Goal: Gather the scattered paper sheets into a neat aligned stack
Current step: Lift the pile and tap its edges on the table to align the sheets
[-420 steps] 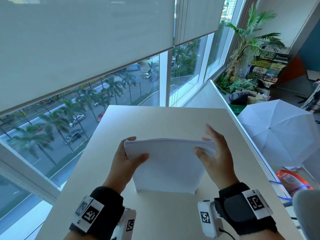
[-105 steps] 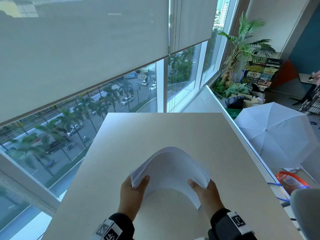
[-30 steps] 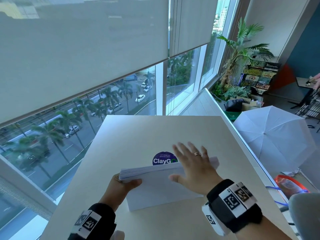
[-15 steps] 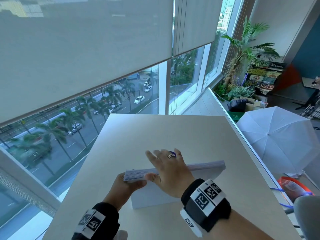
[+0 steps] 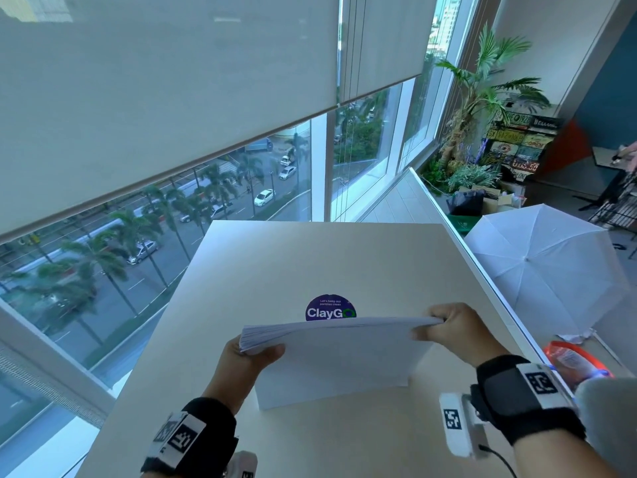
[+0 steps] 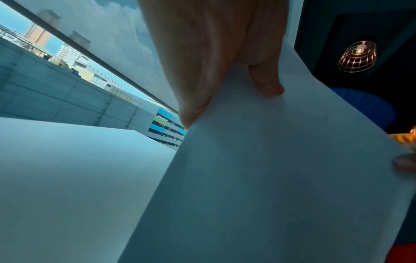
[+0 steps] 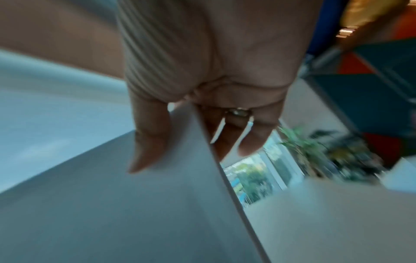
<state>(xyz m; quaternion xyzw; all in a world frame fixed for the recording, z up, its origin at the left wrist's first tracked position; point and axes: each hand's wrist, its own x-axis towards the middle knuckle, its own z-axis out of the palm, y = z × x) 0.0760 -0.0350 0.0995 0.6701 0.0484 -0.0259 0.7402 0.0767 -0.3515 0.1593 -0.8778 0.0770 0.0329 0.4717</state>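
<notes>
From the head view I see my left hand [image 5: 241, 360] gripping the left edge of the stack [image 5: 339, 357], thumb on top, while my right hand [image 5: 455, 331] pinches the far right corner. The stack stands tilted, its near edge down on the surface [image 5: 310, 257] and its far edge lifted, just in front of a round purple sticker [image 5: 330, 308]. A white umbrella [image 5: 548, 270] sits off to the right, below the surface. In the left wrist view the left hand [image 6: 216, 58] curls onto the stack [image 6: 270, 178], thumb pressed on the top sheet. The right wrist view is blurred, but the right hand [image 7: 202, 89] seems to clamp the stack [image 7: 157, 204] with thumb on one face and fingers [image 7: 254, 137], one wearing a ring [image 7: 239, 112], behind the edge.
</notes>
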